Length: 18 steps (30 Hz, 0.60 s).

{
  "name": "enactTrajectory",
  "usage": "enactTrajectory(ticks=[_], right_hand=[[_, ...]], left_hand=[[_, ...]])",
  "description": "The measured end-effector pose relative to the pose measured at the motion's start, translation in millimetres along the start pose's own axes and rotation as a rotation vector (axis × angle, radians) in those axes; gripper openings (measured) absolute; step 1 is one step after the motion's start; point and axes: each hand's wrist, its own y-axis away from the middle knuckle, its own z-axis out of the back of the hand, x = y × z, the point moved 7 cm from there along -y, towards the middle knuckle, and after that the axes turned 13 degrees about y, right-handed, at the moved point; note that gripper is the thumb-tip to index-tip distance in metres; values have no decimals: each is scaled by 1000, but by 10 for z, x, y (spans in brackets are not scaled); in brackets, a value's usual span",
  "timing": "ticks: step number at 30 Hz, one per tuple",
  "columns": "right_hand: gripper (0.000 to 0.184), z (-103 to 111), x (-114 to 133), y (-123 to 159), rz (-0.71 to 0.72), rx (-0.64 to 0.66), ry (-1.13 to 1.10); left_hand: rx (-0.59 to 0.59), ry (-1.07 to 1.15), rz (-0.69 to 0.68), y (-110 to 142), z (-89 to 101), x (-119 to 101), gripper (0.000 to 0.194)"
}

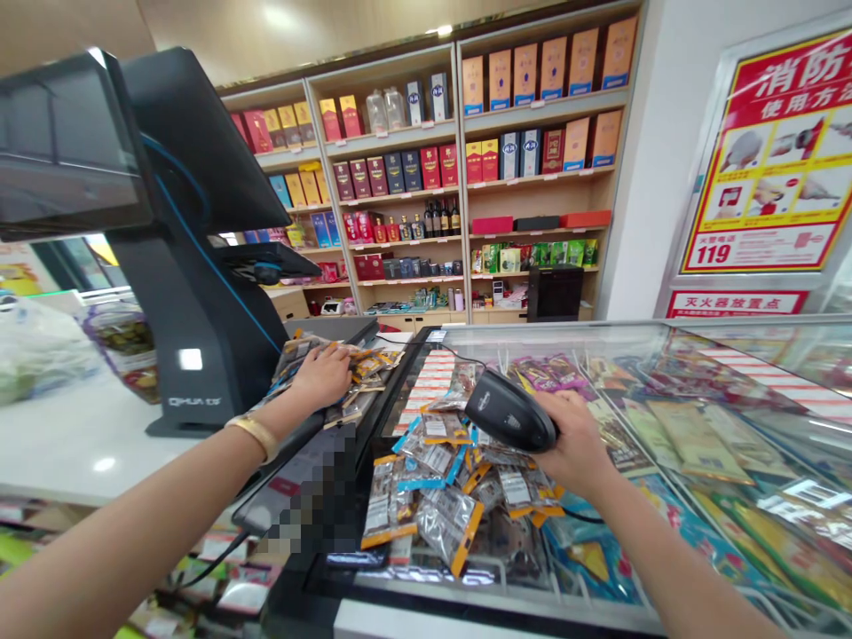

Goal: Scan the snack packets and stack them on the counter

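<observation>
My left hand (325,374) lies over a pile of small snack packets (373,366) beside the checkout terminal, its fingers stretched across them. The wrapped packets have orange edges, and a few show blue. In my right hand (578,433) is a black barcode scanner (509,415), its head pointing left above the freezer's glass top. Beneath the scanner, a second heap of similar clear packets (443,461) with orange and blue edges spreads over the glass. White barcode labels show on several of them. My right fingers are partly hidden behind the scanner's handle.
A dark checkout terminal (200,311) stands on the white counter (99,444) at left, near a jar (126,342) and a plastic bag (36,355). The glass-topped freezer (732,342) holds wrapped ice creams. Shelves (399,200) with boxed bottles line the back wall. A cable trails from the scanner.
</observation>
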Motion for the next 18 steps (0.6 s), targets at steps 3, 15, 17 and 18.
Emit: enactTrajectory(ticks=[3, 15, 17, 18], right_hand=[[26, -7, -2, -1, 4, 1, -3], [26, -26, 38, -8, -9, 51, -71], [22, -21, 56, -11, -8, 56, -94], [20, -15, 69, -14, -6, 57, -105]], left_hand=[[-51, 45, 5, 54, 113, 45, 45], [-533, 1904, 462, 558, 583, -82, 21], [-380, 2272, 586, 590, 445, -357, 13], [-299, 2397, 642, 613, 392, -499, 14]])
